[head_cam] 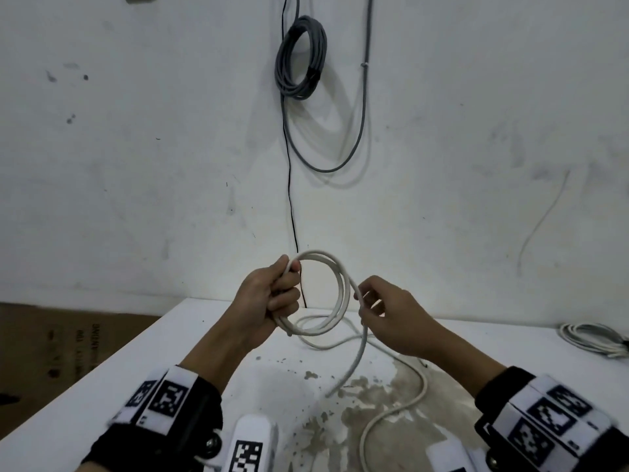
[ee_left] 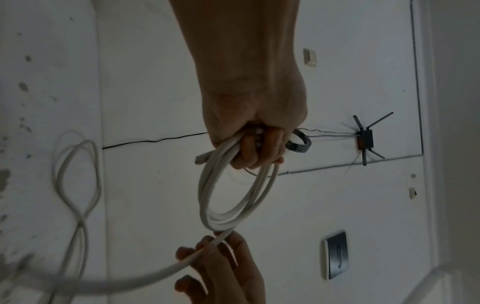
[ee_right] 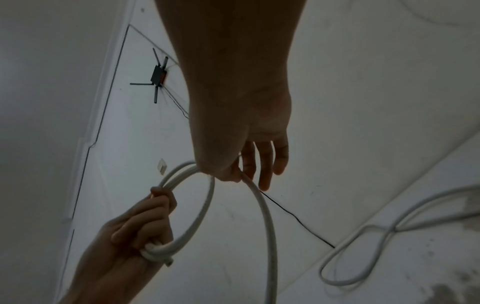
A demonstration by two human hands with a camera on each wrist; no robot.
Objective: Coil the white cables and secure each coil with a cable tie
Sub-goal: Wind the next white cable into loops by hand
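My left hand [head_cam: 275,294] grips a coil of white cable [head_cam: 340,284] of a few loops, held upright above the white table [head_cam: 153,362]. The cable's cut end [ee_left: 201,161] sticks out by the left fist [ee_left: 257,144]. My right hand [head_cam: 371,301] pinches the free run of the same cable [ee_right: 262,205] between thumb and forefinger just right of the coil, its other fingers loosely spread. From there the cable drops to the table and snakes toward me [head_cam: 408,396]. No cable tie is visible.
A second pale cable bundle [head_cam: 592,338] lies at the table's right edge. A grey cable coil [head_cam: 299,59] hangs on the wall behind, with a thin black wire [head_cam: 291,199] running down. Stains [head_cam: 367,403] mark the near tabletop. Cardboard [head_cam: 51,342] lies left of the table.
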